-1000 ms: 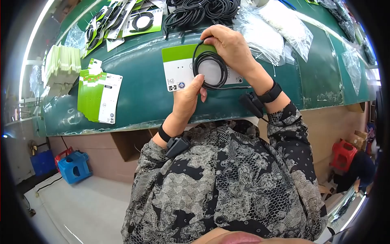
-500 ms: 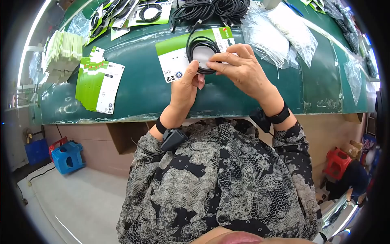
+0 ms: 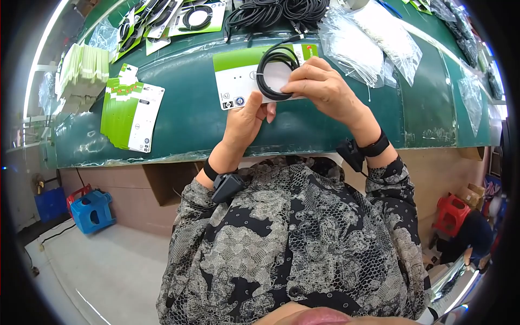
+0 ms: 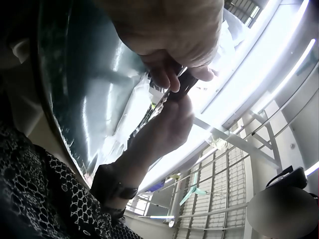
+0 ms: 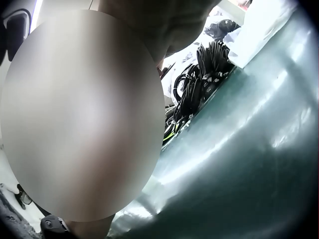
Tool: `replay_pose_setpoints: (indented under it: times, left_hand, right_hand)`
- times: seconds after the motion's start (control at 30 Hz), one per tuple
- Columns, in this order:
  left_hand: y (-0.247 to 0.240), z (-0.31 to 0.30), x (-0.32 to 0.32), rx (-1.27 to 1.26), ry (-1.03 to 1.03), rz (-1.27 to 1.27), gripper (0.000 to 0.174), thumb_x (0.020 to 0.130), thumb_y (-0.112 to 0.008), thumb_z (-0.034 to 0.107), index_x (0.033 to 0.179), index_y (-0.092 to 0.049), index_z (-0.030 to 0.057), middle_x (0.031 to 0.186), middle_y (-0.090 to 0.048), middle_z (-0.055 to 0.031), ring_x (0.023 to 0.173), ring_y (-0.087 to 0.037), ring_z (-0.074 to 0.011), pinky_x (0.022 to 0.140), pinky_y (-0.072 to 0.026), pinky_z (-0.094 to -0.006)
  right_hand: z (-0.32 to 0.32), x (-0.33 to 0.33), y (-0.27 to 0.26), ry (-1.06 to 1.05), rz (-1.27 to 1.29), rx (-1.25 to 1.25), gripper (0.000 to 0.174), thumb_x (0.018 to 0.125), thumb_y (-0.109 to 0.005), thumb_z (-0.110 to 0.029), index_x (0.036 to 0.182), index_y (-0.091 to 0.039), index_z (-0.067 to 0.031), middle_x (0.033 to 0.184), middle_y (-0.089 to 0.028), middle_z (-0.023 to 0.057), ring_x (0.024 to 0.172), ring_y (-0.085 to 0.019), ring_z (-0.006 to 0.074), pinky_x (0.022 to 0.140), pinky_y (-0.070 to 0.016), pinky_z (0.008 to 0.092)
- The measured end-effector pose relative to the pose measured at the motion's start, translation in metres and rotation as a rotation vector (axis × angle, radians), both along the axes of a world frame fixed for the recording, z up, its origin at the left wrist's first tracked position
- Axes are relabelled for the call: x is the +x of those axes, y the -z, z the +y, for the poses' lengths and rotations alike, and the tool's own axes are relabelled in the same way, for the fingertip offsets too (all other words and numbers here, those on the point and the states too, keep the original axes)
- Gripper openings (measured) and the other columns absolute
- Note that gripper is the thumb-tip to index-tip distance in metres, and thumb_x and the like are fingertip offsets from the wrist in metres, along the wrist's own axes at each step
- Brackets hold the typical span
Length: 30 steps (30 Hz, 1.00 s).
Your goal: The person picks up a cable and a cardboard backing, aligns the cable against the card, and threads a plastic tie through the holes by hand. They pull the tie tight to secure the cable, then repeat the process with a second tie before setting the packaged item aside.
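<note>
In the upper centre of the frame, the left hand (image 3: 242, 120) is pinching the card (image 3: 230, 89) at its lower edge; the right hand (image 3: 325, 89) is pinching the black cable coil (image 3: 261, 81) at its lower right. The coil is lying across the card. The connector (image 3: 293, 39) is now pointing rightward rather than upward; the coil's placement, in judgement, is being adjusted.

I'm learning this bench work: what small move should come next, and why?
Probably the right hand should tuck the loose cable end inward: it juts past the top edge of the card, while the black coil lies over the card and the left hand holds it.
</note>
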<state>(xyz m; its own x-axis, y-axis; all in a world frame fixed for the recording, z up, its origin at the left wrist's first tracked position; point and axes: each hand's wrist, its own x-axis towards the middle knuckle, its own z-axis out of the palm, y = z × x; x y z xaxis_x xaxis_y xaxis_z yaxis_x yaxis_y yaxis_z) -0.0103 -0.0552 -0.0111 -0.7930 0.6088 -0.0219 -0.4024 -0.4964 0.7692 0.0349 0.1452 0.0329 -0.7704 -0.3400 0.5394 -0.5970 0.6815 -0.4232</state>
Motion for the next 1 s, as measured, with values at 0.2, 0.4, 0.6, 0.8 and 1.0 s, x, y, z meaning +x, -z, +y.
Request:
replay_pose_setpoints:
  times: [0.2,0.4,0.6,0.8,1.0]
  left_hand:
    - [0.011,0.003,0.006,-0.074,-0.043,0.012,0.015,0.091,-0.061,0.014,0.101,-0.055,0.0038,0.079,-0.057,-0.0018,0.063,-0.051,-0.0103,0.052,-0.0379,-0.0207]
    - [0.012,0.006,0.008,-0.115,-0.136,0.012,0.013,0.090,-0.063,0.013,0.099,-0.057,0.0049,0.078,-0.057,-0.0007,0.060,-0.047,-0.0080,0.049,-0.0342,-0.0199]
    - [0.002,0.012,0.013,-0.173,-0.215,-0.033,0.015,0.091,-0.061,0.013,0.104,-0.055,0.0065,0.082,-0.057,-0.0002,0.057,-0.046,-0.0043,0.045,-0.0321,-0.0178]
    - [0.007,0.017,0.018,-0.123,-0.211,-0.012,0.018,0.092,-0.059,0.013,0.108,-0.054,0.0079,0.085,-0.057,0.0002,0.057,-0.045,-0.0030,0.045,-0.0328,-0.0170]
    - [-0.001,0.014,0.012,-0.177,-0.244,-0.050,0.018,0.092,-0.060,0.017,0.107,-0.054,0.0093,0.083,-0.057,0.0013,0.056,-0.045,-0.0040,0.046,-0.0333,-0.0179]
  right_hand:
    - [-0.019,-0.004,0.006,0.137,0.078,-0.075,0.012,0.070,-0.070,-0.007,0.080,-0.065,-0.0084,0.085,-0.063,0.0007,0.083,-0.056,0.0215,0.072,-0.0449,0.0316]
    - [-0.028,-0.004,0.013,0.151,0.126,-0.054,0.011,0.070,-0.071,-0.007,0.079,-0.065,-0.0086,0.084,-0.063,-0.0002,0.081,-0.055,0.0215,0.068,-0.0445,0.0304]
    - [-0.031,-0.007,0.019,0.121,0.103,-0.215,0.012,0.069,-0.072,-0.008,0.079,-0.065,-0.0076,0.084,-0.062,0.0008,0.081,-0.055,0.0222,0.071,-0.0457,0.0323]
    - [-0.031,-0.002,0.023,0.145,0.144,-0.234,0.012,0.070,-0.072,-0.006,0.080,-0.065,-0.0069,0.088,-0.062,0.0014,0.084,-0.055,0.0218,0.073,-0.0466,0.0313]
    - [0.021,0.039,0.008,0.449,0.204,-0.273,0.016,0.074,-0.067,0.002,0.088,-0.065,-0.0062,0.089,-0.061,0.0049,0.082,-0.057,0.0205,0.072,-0.0480,0.0292]
